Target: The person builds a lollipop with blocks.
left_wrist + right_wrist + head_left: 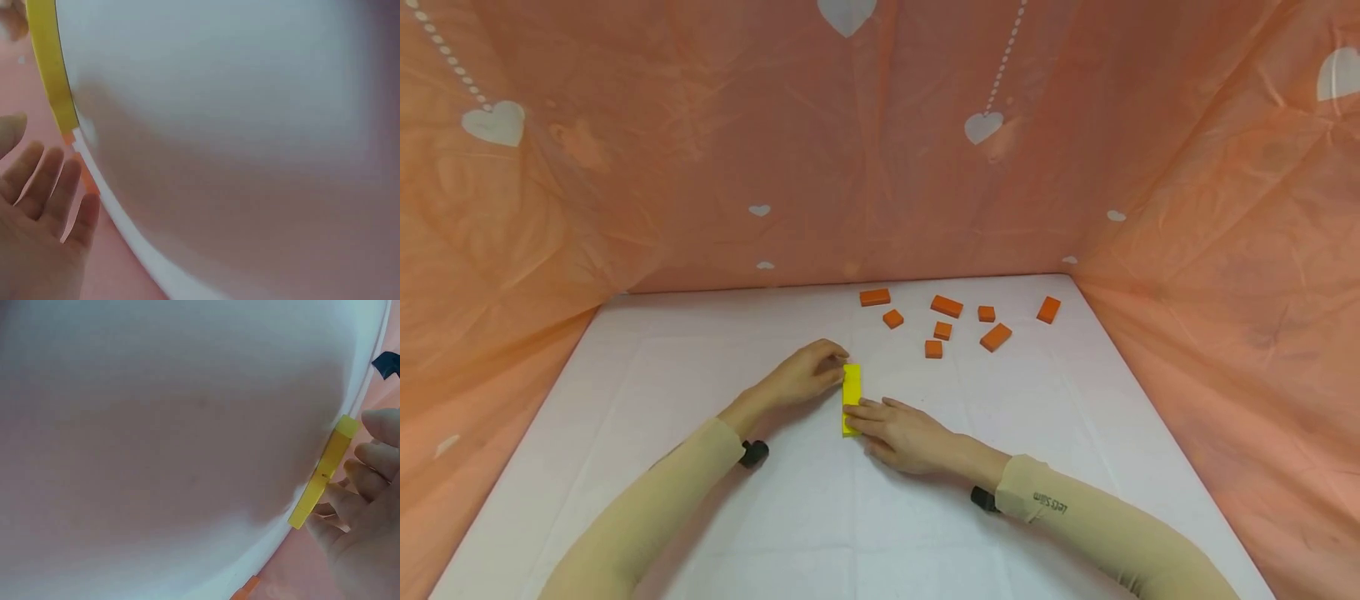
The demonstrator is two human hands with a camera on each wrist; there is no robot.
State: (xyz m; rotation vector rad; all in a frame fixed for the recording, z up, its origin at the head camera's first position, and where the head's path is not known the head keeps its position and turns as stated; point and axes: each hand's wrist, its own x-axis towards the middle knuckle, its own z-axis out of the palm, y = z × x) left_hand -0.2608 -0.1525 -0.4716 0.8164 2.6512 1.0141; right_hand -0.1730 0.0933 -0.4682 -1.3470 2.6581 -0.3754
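Fingers [867, 412] resting on a yellow strip [852, 393], no grip showing

The fingers of the right hand [906, 435] are reaching leftward over the near part of the strip; they are lying nearly straight, slightly apart, and are not curling round it. The left hand [808, 372] is standing beside the far end, on the left. Its thumb and fingers are leaving a wide gap, and the left wrist view is showing them spread and carrying nothing. Whether the left thumb is touching the strip cannot be told.

The strip is lying near the middle of the white tabletop [722, 533], running from near to far. Orange pieces [947, 307], four longer and four small, are lying scattered farther off, mostly to the right.

In the inspector's judgement, the hands are lining up and steadying a yellow row. The next move is probably calling for light, even pressure from both ends, so that the row is staying straight.

The strip is appearing bright yellow, long, narrow and straight-edged. Faint cross lines are suggesting several pieces set end to end; their number cannot be confirmed. A small dark mark is showing along its side in the right wrist view.
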